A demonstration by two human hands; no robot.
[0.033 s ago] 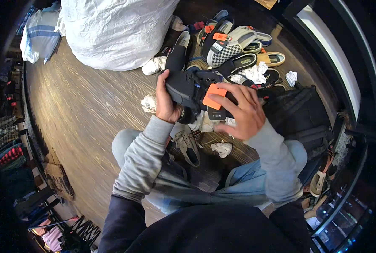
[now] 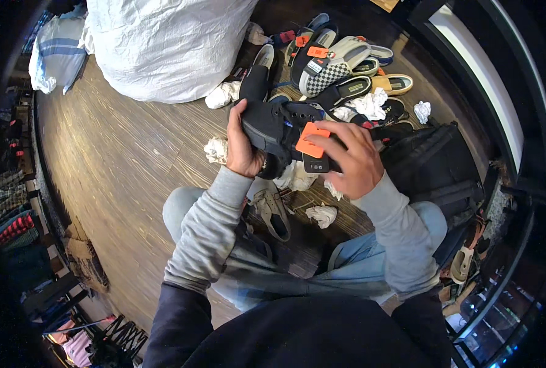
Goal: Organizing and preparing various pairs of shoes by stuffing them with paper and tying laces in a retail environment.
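Note:
My left hand (image 2: 243,144) is closed round one end of a black lace-up shoe (image 2: 264,127), holding it up over the floor in front of my knees. Metal-ringed eyelets show along the shoe's upper side. An orange tag (image 2: 310,140) hangs in front of the shoe, overlapping a black tag (image 2: 316,163). My right hand (image 2: 356,156) has its fingertips bent over the orange tag, its thumb close to the black tag's lower corner. The far end of the shoe is hidden behind the tags and my right fingers.
Beyond my hands lies a pile of shoes, including a checkered slip-on (image 2: 331,72). A big white sack (image 2: 169,49) stands at the far left. Crumpled paper (image 2: 321,215) and a grey-brown shoe (image 2: 270,208) lie between my knees. A black backpack (image 2: 432,165) rests at right.
My right thumb has drawn in toward the black tag, and both tags have shifted slightly to the right. My left hand and the shoe have hardly moved.

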